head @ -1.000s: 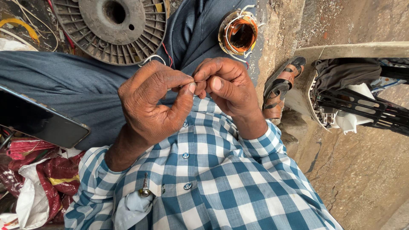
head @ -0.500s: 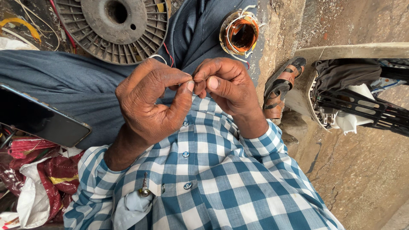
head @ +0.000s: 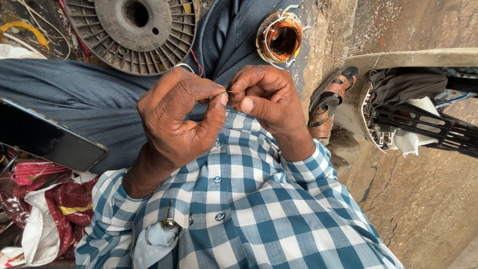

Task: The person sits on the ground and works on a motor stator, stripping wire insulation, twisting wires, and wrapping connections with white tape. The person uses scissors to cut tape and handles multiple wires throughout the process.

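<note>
At the far left we see a dark phone (head: 47, 137) lying on the blue-grey trousers (head: 94, 94), its glass face up; below it sits a heap of red and white bags (head: 37, 214); above it, at the top edge, a grey ribbed plastic spool (head: 132, 32) lies flat on the cluttered ground, touching the trouser leg.

Moving inward, we come to the left hand (head: 177, 122), raised in front of the blue and white checked shirt (head: 249, 209); its thumb and forefinger are pinched tight together, the other fingers curled loosely behind; between the pinched tips runs a thin wire (head: 234, 91), fine and pale, barely visible; we cannot tell its full length. Low on the shirt, a small metal tip (head: 170, 219) pokes up from the chest pocket.

The right hand (head: 271, 99) meets the left just beside it, the fingertips almost touching; its thumb and forefinger are likewise closed on the same wire, the remaining fingers folded in; so the wire sits in the narrow gap between the two hands, held at both ends, above the shirt buttons.

Above the right hand, a stator with copper winding (head: 280, 40) rests on the trousers near the stone edge; further right a brown sandal (head: 331, 99) lies on the stone floor (head: 428, 209); at the far right we see a black and white plastic housing (head: 413, 124), with dark cloth over it.
</note>
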The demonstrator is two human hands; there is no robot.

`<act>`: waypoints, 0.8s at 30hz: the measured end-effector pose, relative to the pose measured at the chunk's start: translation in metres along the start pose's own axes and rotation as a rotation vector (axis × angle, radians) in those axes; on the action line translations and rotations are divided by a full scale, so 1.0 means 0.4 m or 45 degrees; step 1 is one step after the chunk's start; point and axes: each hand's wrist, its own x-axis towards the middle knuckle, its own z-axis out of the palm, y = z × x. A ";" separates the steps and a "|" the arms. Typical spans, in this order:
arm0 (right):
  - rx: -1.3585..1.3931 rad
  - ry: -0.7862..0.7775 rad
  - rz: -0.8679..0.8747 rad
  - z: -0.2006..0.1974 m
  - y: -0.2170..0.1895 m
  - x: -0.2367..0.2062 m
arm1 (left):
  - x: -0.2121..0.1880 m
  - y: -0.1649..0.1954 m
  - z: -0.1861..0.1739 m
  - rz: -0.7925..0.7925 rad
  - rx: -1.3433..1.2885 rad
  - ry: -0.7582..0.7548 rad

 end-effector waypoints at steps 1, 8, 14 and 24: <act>-0.029 0.009 -0.004 0.002 -0.001 -0.001 | 0.000 0.001 0.000 -0.003 0.007 -0.002; -0.213 0.084 -0.043 0.005 -0.001 -0.010 | -0.003 0.009 -0.005 -0.091 -0.074 -0.036; -0.352 0.091 -0.080 0.013 -0.018 -0.010 | -0.011 -0.002 -0.013 -0.213 -0.247 -0.113; -0.451 0.105 -0.115 0.009 -0.020 -0.013 | -0.017 -0.010 -0.006 -0.204 -0.200 -0.093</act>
